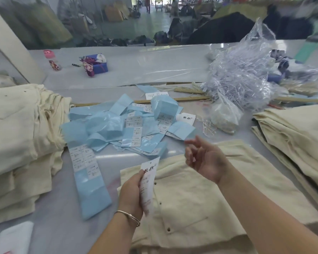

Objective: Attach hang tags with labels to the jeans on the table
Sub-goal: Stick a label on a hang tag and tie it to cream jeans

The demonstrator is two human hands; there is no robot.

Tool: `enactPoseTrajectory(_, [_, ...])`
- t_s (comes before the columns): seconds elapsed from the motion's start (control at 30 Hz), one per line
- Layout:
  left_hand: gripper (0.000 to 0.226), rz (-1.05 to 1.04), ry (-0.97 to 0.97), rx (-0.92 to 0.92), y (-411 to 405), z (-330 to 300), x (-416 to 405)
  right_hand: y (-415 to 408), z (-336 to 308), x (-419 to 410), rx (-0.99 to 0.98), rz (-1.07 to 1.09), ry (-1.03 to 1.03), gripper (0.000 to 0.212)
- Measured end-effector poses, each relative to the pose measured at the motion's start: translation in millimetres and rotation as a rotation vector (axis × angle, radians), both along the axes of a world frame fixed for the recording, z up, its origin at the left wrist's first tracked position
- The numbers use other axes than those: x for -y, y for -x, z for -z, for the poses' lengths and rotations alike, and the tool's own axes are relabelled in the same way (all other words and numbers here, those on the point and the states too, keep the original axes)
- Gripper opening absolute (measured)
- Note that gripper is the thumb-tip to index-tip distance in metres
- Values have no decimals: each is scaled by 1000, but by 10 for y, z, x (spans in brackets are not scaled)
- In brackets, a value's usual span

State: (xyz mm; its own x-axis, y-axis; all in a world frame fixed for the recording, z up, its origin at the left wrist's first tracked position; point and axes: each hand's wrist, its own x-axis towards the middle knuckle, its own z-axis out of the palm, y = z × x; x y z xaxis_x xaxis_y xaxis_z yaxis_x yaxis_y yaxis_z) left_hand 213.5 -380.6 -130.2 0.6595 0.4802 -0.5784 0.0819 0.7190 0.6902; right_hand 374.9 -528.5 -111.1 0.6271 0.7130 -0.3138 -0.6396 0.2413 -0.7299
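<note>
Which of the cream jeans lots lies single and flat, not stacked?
The jeans directly under the hands: one pair spread flat, while the left stack and right stack are folded piles.

A pink-capped bottle (51, 59) stands at the far left of the grey table (136, 70), with a black clip (76, 65) and a blue box (97, 64) of patterned cloth to its right. Long wooden rulers (173, 100) lie across the middle. Beyond the table, dark garment heaps (224, 30) sit on the floor.

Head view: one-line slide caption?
Left hand holds a white paper hang tag over cream jeans; right hand hovers near blue label sheets.
</note>
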Motion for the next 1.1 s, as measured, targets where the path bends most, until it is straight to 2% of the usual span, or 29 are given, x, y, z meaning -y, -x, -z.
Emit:
enactPoseTrajectory(0.07, [55,-21,25,22,185,-1,-64,237,146,72,94,-89,227,11])
enactPoseTrajectory(0.1, [54,-30,21,21,268,-1,-101,330,220,130,179,-114,391,11])
enactPoseTrajectory(0.2, [39,-49,-14,-7,474,22,-192,552,438,369,415,-91,918,30])
enactPoseTrajectory(0.3, [20,-24,-101,-46,595,78,-171,698,502,550,646,-44,1212,32])
enactPoseTrajectory(0.4, [14,38,-130,-53,607,144,-54,789,425,594,1088,-232,1595,22])
enactPoseTrajectory(0.47, [14,96,-154,-65,584,168,30,800,403,527,1365,-312,1752,16])
enactPoseTrajectory(0.53, [12,139,-209,-81,563,187,98,783,418,418,1474,-303,1721,20])
enactPoseTrajectory(0.57, [13,160,-259,-97,556,198,125,770,435,359,1442,-251,1630,18])
enactPoseTrajectory(0.67, [14,253,-413,-123,551,226,195,738,522,153,1156,-49,1383,18])
enactPoseTrajectory(0.77, [9,314,-552,-132,517,266,214,662,656,-32,957,-11,1400,30])
enactPoseTrajectory(0.87, [3,294,-564,-102,451,279,161,576,764,-107,920,-32,1390,22])
enactPoseTrajectory(1.0, [24,306,-596,-74,343,270,36,503,831,-75,936,-28,1330,23])
enactPoseTrajectory(1.03, [27,317,-605,-69,315,266,15,513,831,-76,915,6,1273,23])
enactPoseTrajectory(1.1, [28,334,-638,-57,250,260,-2,577,796,-67,767,169,1021,21])
